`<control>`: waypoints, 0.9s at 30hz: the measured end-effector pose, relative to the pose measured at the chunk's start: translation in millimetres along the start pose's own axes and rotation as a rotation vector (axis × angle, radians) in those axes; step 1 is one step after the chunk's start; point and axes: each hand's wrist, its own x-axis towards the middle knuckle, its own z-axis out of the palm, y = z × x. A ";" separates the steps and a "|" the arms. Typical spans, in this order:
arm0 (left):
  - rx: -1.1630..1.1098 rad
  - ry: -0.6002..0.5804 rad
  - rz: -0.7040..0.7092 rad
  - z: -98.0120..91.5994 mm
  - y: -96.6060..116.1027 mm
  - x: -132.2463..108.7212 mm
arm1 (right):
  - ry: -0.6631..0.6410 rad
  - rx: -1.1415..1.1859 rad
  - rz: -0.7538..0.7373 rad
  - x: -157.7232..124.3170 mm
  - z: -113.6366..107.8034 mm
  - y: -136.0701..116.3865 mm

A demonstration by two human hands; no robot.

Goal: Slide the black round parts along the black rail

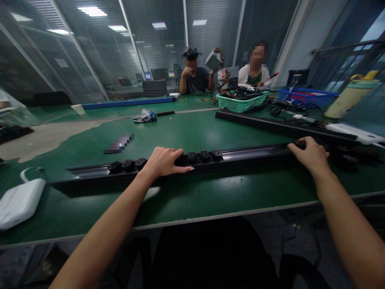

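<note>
A long black channel strip (252, 154) lies across the green table in front of me. Several black socket modules (205, 156) sit in a row in its trough, some on either side of my left hand (161, 161). That hand straddles the strip, fingers over the far side and thumb stretched along the near side, gripping it. At the strip's right end, my right hand (311, 156) is curled with thumb and fingers around a small dark piece (300, 143), which looks like another socket module. My fingers partly hide it. More dark parts (349, 158) are heaped just right of this hand.
Behind lies a second black strip (270, 125), with a white power strip (355, 132) near its right end. A green basket (237, 103) of cables, a blue tray (309, 96) and a bottle (350, 96) stand beyond. A white box (22, 202) is at left. Two people sit opposite.
</note>
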 end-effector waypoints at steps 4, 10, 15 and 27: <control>0.001 0.001 0.005 -0.1 -0.2 0.0 | 0.006 0.019 0.016 1.0 -1.0 2.3; -0.025 0.007 0.006 1.4 -1.8 0.4 | 0.033 0.110 0.033 1.5 -0.5 4.1; -0.011 0.009 0.006 2.0 -1.6 0.3 | 0.053 0.128 0.078 4.3 -1.6 6.3; -0.027 0.007 -0.006 1.1 -1.0 0.2 | 0.167 0.152 0.060 14.8 5.8 20.6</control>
